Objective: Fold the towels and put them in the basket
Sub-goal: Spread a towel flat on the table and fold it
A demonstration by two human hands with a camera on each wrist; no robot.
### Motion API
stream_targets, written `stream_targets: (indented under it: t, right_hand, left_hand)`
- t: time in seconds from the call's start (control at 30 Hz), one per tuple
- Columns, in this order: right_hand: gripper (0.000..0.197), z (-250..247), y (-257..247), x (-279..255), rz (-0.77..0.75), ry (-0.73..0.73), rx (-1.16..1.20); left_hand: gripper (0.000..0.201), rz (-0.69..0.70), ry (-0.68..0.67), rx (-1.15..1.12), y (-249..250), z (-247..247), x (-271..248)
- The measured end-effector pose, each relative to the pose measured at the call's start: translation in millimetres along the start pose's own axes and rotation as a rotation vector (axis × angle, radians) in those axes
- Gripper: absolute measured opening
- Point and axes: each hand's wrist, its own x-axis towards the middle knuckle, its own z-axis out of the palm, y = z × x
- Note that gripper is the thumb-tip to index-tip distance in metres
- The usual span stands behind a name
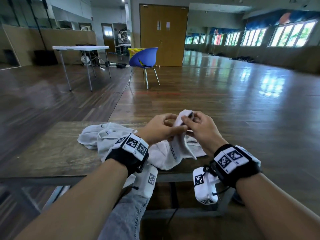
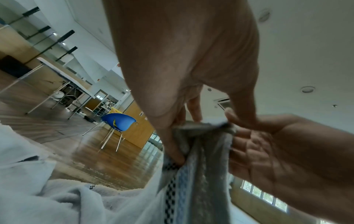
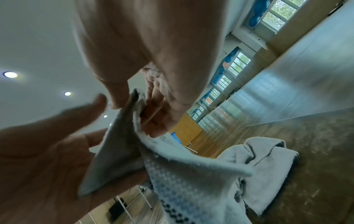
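Towel (image 1: pixel 174 149): top edge lifted off the wooden table (image 1: pixel 52 153), body trailing below the grip. Left hand (image 1: pixel 160 130) pinches one side, right hand (image 1: pixel 200 129) the other, close together. Advice: slide the pinches apart to the corners before folding.

Both forearms are showing bare, with no sleeves. The person is wearing a black strap around each wrist, just behind the left hand (image 1: pixel 160 129) and the right hand (image 1: pixel 201 130). White square tiles printed with black-and-white checkered marker patterns are running across the top of each strap. A white box-shaped unit carrying the same kind of marker is hanging under each wrist, with thin black cords looping from it. Light blue jeans are covering the leg below.
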Motion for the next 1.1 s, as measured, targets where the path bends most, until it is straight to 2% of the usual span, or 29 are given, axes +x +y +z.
stream_targets:
  t: [0.07,0.17,0.23,0.3,0.37,0.47,0.53,0.57,0.63,0.67,0.73,0.8,0.87,0.9,0.93,1.0,1.1]
  right_hand:
    - [0.024,2,-1,-2,-0.04,-0.034,-0.012]
    - [0.017,0,-2,-4,-0.106,-0.019,-0.126]
    - [0.012,-2,-5,-6,-0.118,0.001,-0.221]
    - [0.02,-7,-10,-8,-0.156,0.042,-0.348]
    - [0.023,-14,-16,-14,-0.255,0.052,-0.502]
    - [0.012,-18,-21,-23,-0.408,-0.012,-0.926]
    - [0.008,-18,-21,-24,-0.401,-0.06,-1.153]
    - [0.014,-20,-20,-21,-0.345,-0.076,-1.181]
    - [0.026,-32,-19,-13,-0.211,-0.077,-1.092]
    - [0.029,-39,-18,-8,-0.199,-0.048,-1.004]
    - [0.025,-53,-18,2,-0.306,0.064,-0.837]
    - [0.016,-59,-22,11,-0.438,0.18,-0.632]
    - [0.033,-60,-19,20,-0.509,0.207,-0.462]
    - [0.034,-60,-14,25,-0.503,0.189,-0.396]
    - [0.03,-59,-6,31,-0.463,0.147,-0.35]
    - [0.02,-57,17,40,-0.29,0.063,-0.341]
    - [0.012,-58,63,43,-0.078,-0.1,-0.547]
  left_hand:
    - [0.036,0.077,0.052,0.067,1,-2,-4]
    - [0.012,0.159,0.099,0.161,5,-8,-5]
    - [0.018,0.184,0.203,0.335,10,-13,-2]
    - [0.02,0.194,0.373,0.484,16,-20,-1]
    - [0.022,0.229,0.513,0.546,25,-28,-3]
    - [0.02,0.289,0.61,0.621,38,-37,-6]
    - [0.018,0.313,0.676,0.646,45,-44,-6]
    - [0.019,0.306,0.722,0.651,48,-50,-6]
    - [0.022,0.26,0.803,0.66,50,-67,-8]
    - [0.022,0.236,0.832,0.68,48,-76,-8]
    - [0.019,0.196,0.868,0.745,42,-94,-9]
    - [0.03,0.196,0.871,0.753,30,-105,-10]
    - [0.035,0.24,0.863,0.673,15,-111,-9]
    - [0.034,0.251,0.833,0.609,6,-112,-8]
    - [0.035,0.234,0.769,0.554,-5,-112,-7]
    - [0.041,0.086,0.545,0.577,-29,-109,-6]
    - [0.039,-0.14,0.221,0.684,-70,-104,-6]
